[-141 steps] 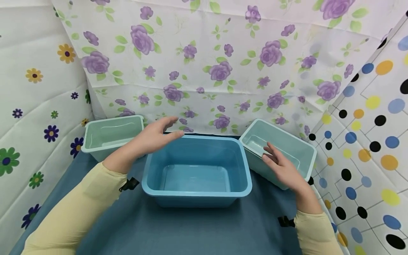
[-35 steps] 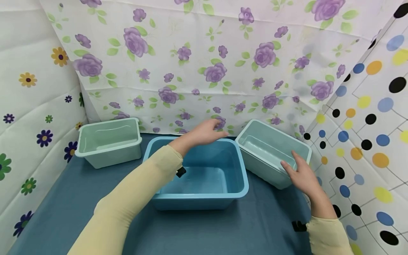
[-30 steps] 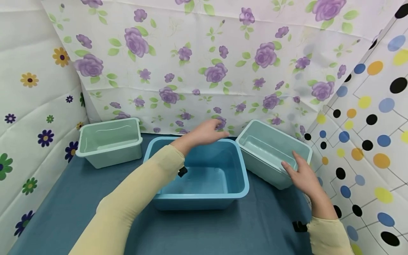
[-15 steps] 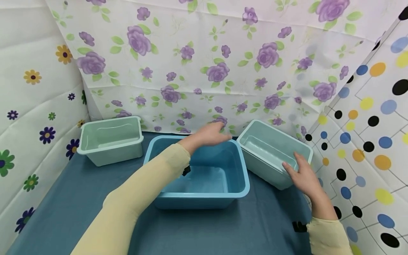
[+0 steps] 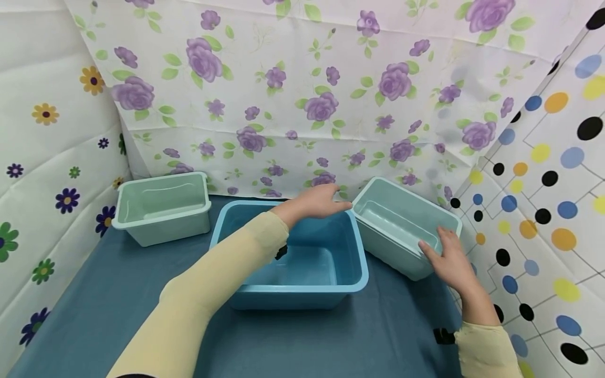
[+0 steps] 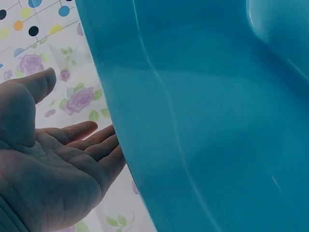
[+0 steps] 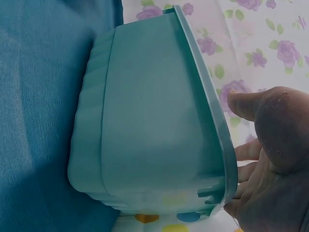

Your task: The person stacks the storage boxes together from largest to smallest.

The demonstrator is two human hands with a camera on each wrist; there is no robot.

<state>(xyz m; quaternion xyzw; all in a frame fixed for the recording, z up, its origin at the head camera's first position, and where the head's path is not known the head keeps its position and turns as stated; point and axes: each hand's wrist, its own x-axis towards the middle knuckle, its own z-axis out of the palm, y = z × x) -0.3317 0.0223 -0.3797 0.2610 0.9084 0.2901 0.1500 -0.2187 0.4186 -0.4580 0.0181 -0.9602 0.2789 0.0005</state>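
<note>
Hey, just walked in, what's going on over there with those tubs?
A person has both arms out over a blue cloth. Their left hand reaches across the blue tub to its far right corner. Their right hand is at the near end of the angled right green tub. Neither hand clearly grips a tub; whether they touch is hard to tell. The left green tub stands apart, with no hand near it.
</note>
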